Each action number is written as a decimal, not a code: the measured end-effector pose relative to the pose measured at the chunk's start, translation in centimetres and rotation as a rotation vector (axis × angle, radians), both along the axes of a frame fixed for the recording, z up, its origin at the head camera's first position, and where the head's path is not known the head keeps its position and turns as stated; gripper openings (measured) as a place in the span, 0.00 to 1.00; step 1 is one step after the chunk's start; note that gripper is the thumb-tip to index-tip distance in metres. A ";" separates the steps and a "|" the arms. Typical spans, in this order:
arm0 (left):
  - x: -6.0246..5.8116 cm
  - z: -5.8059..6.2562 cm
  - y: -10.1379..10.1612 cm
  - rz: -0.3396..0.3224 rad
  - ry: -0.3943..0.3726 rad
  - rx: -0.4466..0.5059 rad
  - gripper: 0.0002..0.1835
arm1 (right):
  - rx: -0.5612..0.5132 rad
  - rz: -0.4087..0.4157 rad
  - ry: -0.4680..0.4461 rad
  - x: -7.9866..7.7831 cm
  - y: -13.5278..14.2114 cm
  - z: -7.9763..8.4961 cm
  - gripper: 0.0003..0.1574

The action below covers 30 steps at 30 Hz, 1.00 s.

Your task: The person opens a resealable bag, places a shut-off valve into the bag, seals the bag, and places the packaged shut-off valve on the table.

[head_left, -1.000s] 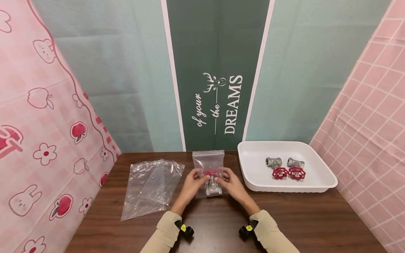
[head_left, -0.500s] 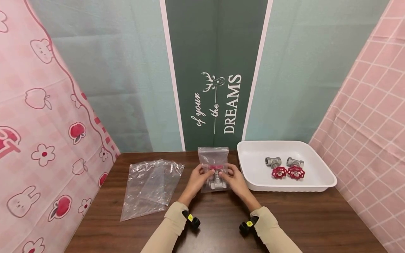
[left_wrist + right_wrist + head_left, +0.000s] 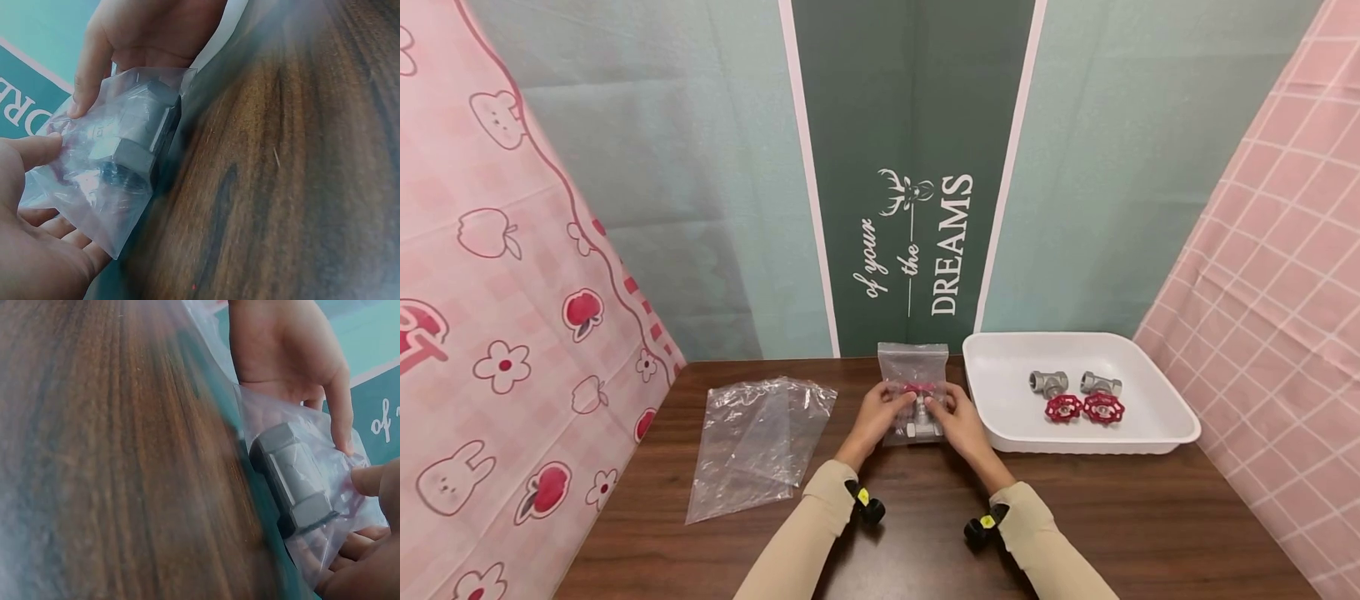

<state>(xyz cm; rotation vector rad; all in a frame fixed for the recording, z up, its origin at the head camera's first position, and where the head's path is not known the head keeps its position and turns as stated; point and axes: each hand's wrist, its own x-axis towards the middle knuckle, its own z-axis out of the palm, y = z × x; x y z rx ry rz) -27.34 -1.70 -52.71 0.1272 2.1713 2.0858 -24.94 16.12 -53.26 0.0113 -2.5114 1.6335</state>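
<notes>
A clear zip bag [image 3: 913, 360] with a metal valve [image 3: 923, 430] inside is held up between both hands in the head view. The valve's red handwheel [image 3: 919, 388] shows through the plastic near the thumbs. My left hand [image 3: 874, 415] grips the bag's left side, thumb in front and fingers behind. On the right side my right hand [image 3: 964, 423] grips it the same way. Both wrist views show the grey hexagonal ends of the valve [image 3: 139, 134] through the plastic, low in the bag [image 3: 315, 556]. The bag's zip edge points toward the back wall.
At the right a white tray [image 3: 1000, 432] holds two more valves with red handwheels [image 3: 1103, 408]. Flat clear bags [image 3: 741, 450] lie overlapping on the left of the brown wooden table [image 3: 917, 533]. Printed cloth hangs behind and at both sides.
Both hands and the bagged valve have shifted to the right and farther back over the table, nearer the tray. The grip looks the same. The tray and flat bags have stayed put.
</notes>
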 end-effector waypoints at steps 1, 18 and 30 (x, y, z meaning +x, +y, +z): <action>-0.1 0.0 0.1 -0.002 -0.001 0.003 0.30 | 0.007 -0.008 0.006 -0.1 0.0 0.0 0.33; -1.4 -0.3 0.3 -0.017 -0.044 -0.057 0.29 | 0.016 -0.089 0.017 -0.7 -0.4 -0.5 0.32; -1.5 -0.4 0.2 -0.044 -0.043 -0.067 0.32 | 0.031 -0.103 0.002 -0.7 -0.4 -0.6 0.31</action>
